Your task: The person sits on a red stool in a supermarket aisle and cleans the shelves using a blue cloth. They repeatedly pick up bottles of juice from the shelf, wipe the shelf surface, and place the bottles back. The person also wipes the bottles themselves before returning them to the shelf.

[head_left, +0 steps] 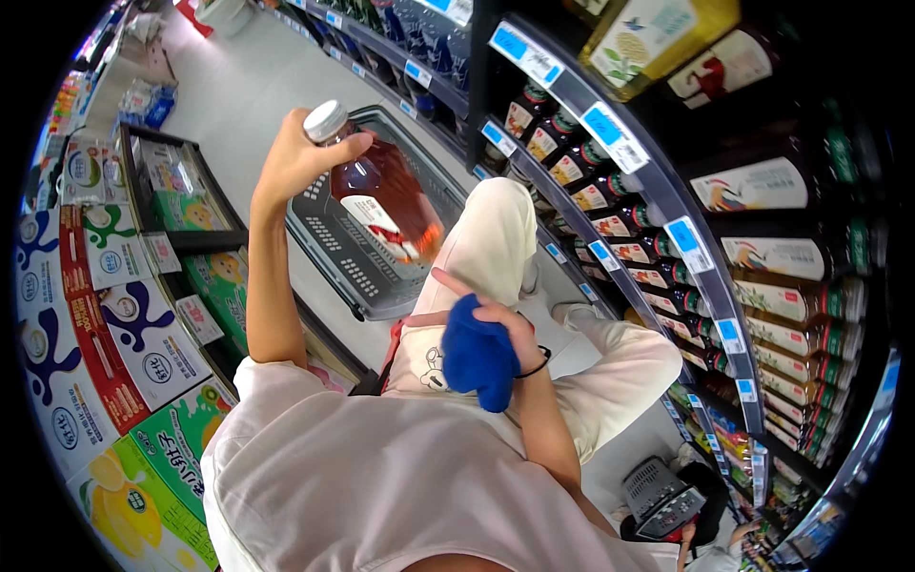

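My left hand grips a large clear plastic bottle near its white cap. Reddish-brown liquid fills the bottle, and its pale label bears a red picture and writing. It hangs tilted over a dark grey shopping basket on the floor; whether it touches the basket I cannot tell. At my lap, my right hand holds a bunched blue fabric item against my cream trousers, index finger stretched out. A dark band circles that wrist.
Shelves of bottles with price tags curve along the right. Stacked drink cartons and a dark display frame stand close on the left. Pale floor runs ahead. Behind at lower right is another person's arm by a grey basket.
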### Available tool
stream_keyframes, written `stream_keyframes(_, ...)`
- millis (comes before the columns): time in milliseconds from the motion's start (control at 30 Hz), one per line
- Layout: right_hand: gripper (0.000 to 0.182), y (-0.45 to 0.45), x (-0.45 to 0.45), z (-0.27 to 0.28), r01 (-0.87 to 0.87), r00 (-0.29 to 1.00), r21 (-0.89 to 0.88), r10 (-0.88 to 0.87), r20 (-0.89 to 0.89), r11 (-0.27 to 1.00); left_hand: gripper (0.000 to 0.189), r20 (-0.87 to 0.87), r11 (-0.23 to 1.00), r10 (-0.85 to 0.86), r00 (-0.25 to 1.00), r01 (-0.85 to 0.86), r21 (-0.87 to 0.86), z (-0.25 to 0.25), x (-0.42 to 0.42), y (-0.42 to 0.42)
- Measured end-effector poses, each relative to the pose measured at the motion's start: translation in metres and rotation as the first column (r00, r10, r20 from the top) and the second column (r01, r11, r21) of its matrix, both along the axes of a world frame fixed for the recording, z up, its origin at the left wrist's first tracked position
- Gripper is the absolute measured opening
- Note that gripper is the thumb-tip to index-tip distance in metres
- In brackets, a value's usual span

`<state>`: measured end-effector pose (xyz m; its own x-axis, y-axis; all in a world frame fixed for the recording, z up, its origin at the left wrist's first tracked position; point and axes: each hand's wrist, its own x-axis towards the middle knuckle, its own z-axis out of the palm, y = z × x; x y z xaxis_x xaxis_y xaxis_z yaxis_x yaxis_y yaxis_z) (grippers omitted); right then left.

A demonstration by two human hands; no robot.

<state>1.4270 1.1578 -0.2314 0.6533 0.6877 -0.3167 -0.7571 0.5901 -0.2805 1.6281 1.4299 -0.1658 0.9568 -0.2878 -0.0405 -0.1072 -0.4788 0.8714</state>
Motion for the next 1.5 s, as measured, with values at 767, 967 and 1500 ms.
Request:
stream_keyframes(767, 0.041, -0.114, -0.062, -0.108, 0.459, 0.641, -0.624, -0.722, -0.261, 0.633, 0.062, -0.136, 0.579, 0.682, 0.718, -0.418, 0.7, -0.431, 0.041, 0.11)
stream_keyframes(967, 0.039, -0.115, -0.066, -0.105, 0.445, 0.605, -0.646, -0.74, -0.293, 0.62, 0.057, -0.111, 0.592, 0.653, 0.749, -0.414, 0.691, -0.446, 0.08, 0.113)
stream_keyframes(1500, 0.034, -0.098, -0.076, -0.128, 0.65, 0.51, -0.498, -0.815, -0.274, 0.574, 0.033, -0.804, 0.885, -0.02, 0.595, 0.385, 0.263, -0.48, -0.001, 0.06)
